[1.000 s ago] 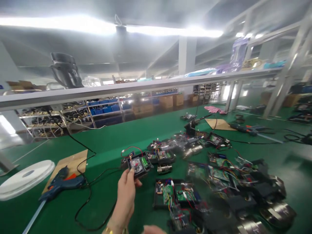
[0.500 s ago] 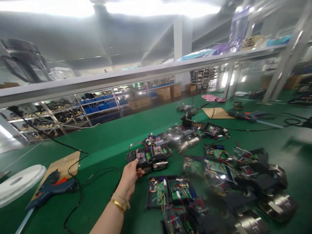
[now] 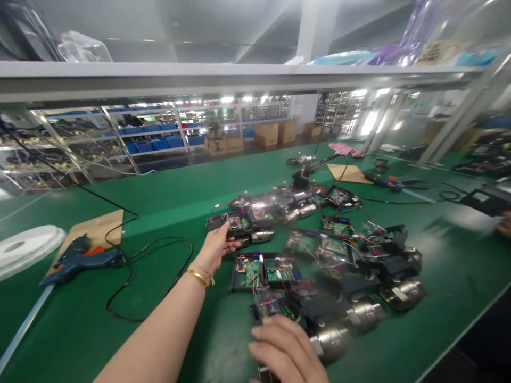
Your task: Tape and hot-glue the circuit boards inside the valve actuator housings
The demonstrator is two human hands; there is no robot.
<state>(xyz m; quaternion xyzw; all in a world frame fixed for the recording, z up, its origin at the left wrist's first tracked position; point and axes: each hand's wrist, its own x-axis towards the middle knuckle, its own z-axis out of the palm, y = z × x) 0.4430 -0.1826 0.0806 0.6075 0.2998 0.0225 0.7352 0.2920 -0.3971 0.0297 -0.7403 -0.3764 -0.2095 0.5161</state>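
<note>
My left hand (image 3: 217,244) reaches to the near end of a row of devices. Thumb and fingers pinch the edge of a black device housing (image 3: 235,223) with a clear-covered part, a green cell and red wires; its underside is hidden. Beside those fingers lies a metal threaded fitting (image 3: 262,235). My right hand (image 3: 287,348), somewhat blurred, hovers low at the front with fingers apart and bent, its thumb hidden. It is over or beside a black device with a metal fitting (image 3: 333,340); contact is unclear. Between the hands sit open housings with green circuit boards (image 3: 253,271).
A blue glue gun (image 3: 82,258) rests on cardboard at left, its black cable looping over the green table. A white reel (image 3: 30,247) lies beyond it. More wired devices (image 3: 339,244) spread rightward. At the right edge, another person's hand (image 3: 505,223) is by a black object (image 3: 487,199).
My left hand has brought the black housing forward and set it against the row. My right hand has risen into view at the bottom. The camera has tilted down.
</note>
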